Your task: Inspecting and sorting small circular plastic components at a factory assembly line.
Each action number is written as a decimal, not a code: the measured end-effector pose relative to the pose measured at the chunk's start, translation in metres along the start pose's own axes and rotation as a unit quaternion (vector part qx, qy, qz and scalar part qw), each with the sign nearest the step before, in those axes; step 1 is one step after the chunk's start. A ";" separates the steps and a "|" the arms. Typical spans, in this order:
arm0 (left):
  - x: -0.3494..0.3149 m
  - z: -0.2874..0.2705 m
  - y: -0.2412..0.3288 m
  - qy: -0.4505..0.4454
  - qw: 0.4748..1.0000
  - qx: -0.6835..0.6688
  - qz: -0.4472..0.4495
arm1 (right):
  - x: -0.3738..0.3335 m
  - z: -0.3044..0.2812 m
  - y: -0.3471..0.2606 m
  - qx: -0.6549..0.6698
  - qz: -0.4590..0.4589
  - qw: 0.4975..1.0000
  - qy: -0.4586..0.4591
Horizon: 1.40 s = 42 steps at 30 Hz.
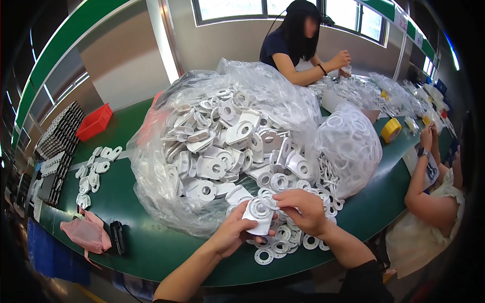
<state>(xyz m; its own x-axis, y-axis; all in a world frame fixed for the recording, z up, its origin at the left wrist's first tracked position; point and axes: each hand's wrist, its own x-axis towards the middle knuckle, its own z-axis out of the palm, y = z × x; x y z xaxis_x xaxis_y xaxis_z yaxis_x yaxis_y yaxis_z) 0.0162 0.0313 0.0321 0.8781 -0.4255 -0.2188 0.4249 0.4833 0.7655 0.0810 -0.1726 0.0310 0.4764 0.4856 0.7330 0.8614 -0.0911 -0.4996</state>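
My left hand is closed around a white plastic bracket, a flat tongue with a round collar at its top. With fingertips pinched, my right hand holds a white ring against that collar; whether the ring is seated cannot be made out. Just beyond both hands, a large clear plastic bag lies spread, heaped with similar white brackets. Loose white rings lie scattered on the table under and beside my hands. More rings fill a second clear bag to the right.
On the green table at left are a pink pouch, a black case, several white brackets, a red bin and stacked trays. Yellow tape sits at right. Two co-workers work across and at right.
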 end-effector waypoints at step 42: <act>-0.007 0.010 -0.013 0.087 0.804 0.533 0.247 | -0.002 0.003 -0.002 0.174 0.245 0.951 -0.074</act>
<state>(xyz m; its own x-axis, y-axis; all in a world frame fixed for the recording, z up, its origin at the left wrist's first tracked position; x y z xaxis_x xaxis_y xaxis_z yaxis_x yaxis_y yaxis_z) 0.0018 0.0205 0.0293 0.9386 -0.2246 0.2618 -0.3347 -0.4097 0.8486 0.0781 -0.1704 0.0288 0.7537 0.5787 0.3115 0.4190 -0.0579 -0.9061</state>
